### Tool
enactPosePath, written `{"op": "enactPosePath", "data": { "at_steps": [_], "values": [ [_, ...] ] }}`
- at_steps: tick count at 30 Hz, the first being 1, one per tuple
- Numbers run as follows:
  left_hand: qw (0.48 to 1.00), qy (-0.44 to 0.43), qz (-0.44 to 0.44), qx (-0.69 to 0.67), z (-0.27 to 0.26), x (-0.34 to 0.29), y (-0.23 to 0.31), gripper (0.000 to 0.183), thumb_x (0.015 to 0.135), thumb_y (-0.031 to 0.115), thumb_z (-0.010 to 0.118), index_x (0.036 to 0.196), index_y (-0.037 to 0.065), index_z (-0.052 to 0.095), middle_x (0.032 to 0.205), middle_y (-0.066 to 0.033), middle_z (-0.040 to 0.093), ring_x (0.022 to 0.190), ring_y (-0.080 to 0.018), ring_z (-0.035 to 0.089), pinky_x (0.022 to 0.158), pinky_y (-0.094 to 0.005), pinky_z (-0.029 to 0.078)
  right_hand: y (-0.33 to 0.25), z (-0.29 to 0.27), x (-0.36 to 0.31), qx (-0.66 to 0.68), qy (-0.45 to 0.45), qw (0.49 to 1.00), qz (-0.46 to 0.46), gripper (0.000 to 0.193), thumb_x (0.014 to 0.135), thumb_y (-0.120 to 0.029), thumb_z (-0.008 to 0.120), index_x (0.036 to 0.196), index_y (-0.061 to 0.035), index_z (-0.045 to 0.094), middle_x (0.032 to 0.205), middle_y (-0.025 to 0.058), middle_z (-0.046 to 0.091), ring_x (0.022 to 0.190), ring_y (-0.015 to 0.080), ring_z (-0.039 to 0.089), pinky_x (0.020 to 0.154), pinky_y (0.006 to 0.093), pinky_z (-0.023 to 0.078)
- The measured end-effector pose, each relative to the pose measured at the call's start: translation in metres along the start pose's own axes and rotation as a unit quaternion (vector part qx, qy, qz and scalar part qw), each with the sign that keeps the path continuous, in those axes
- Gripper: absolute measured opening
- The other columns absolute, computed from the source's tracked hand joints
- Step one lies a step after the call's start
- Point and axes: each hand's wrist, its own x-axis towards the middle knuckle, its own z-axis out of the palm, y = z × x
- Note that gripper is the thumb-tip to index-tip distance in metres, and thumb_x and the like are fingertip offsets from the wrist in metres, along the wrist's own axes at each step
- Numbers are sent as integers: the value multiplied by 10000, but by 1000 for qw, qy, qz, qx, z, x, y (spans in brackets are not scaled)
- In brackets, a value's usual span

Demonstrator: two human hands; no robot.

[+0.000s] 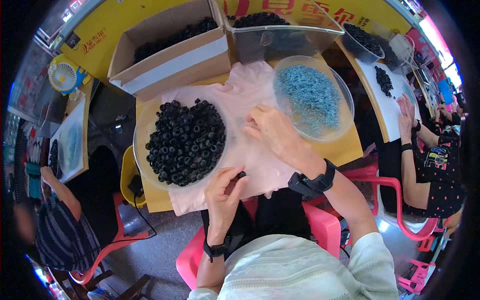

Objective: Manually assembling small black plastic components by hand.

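My left hand (pixel 223 189) is closed at the near edge of a pale pink cloth (pixel 255 160), pinching one small black ring-shaped piece (pixel 241 174) between thumb and fingertips. To its upper left, a round transparent tub (pixel 140 150) holds a heap of black hollow pieces (pixel 185 142) of the same look. Over the cloth, my right hand (pixel 274 131) has its thumb and fingers drawn together; whatever they hold is too small or hidden to make out. Just beyond it stands another transparent tub (pixel 348 107), filled with tiny light-blue pieces (pixel 310 97).
Behind the tubs stand a cardboard box (pixel 175 65) and a transparent bin (pixel 290 42), both with black pieces. A yellow bucket (pixel 131 175) sits left of the table. Co-workers work at side tables, one person's hands (pixel 407 112) at right, another's arm (pixel 62 190) at left.
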Motion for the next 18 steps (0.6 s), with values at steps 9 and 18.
{"op": "enactPosePath", "data": {
  "at_steps": [9, 18],
  "values": [
    [992, -101, -29, -72, -6, 3, 8, 262, 856, 13, 711, 1113, 57, 729, 1012, -53, 638, 807, -96, 611, 699, -209, 495, -18, 5, -7, 11, -12, 999, 52, 117, 838, -5, 633, 946, 27, 600, 935, 199, 610, 881, 412, 617, 744, 435, 489],
    [990, -73, -47, -113, -4, 0, 6, 271, 878, 2, 682, 1148, 19, 693, 1021, -29, 648, 897, -102, 620, 801, -220, 503, -16, -1, -29, -8, 9, 998, 67, 131, 816, -4, 640, 938, 18, 598, 903, 203, 610, 836, 370, 634, 699, 403, 506]
  ]
}}
